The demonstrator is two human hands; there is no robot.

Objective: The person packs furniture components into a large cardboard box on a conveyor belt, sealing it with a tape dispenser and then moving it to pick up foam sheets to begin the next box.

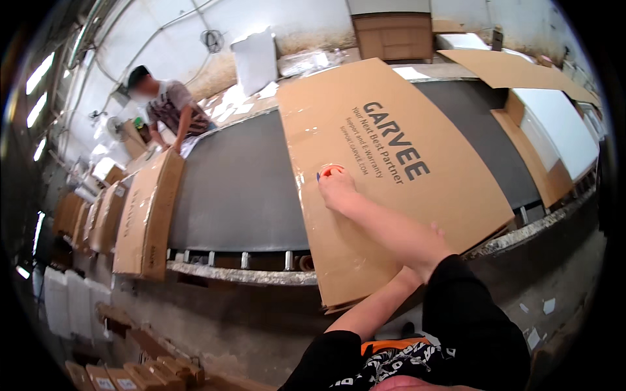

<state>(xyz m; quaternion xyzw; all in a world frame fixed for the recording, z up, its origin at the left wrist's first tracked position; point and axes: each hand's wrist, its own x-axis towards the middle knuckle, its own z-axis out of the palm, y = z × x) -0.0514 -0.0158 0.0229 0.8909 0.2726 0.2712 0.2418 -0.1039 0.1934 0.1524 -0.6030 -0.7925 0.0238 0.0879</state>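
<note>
A large flat brown carton (385, 228) with dark print lies across the conveyor in front of me. Over its left part is my right hand (336, 188), its fingers closed round a small orange thing (332, 167) with a bit of blue beside it; I cannot make out its kind. Clear tape shines along the carton's left edge. My left arm crosses beneath the right forearm. Only the fingertips of my left hand (437, 229) show past that forearm, stretched out on the carton's surface; the palm is hidden.
The grey conveyor belt (238, 182) runs left to right, with a metal rail (241, 274) along its near side. Upright cartons (140, 221) stand at the left, near a person (173, 111). An opened carton (535, 156) with white contents lies at the right.
</note>
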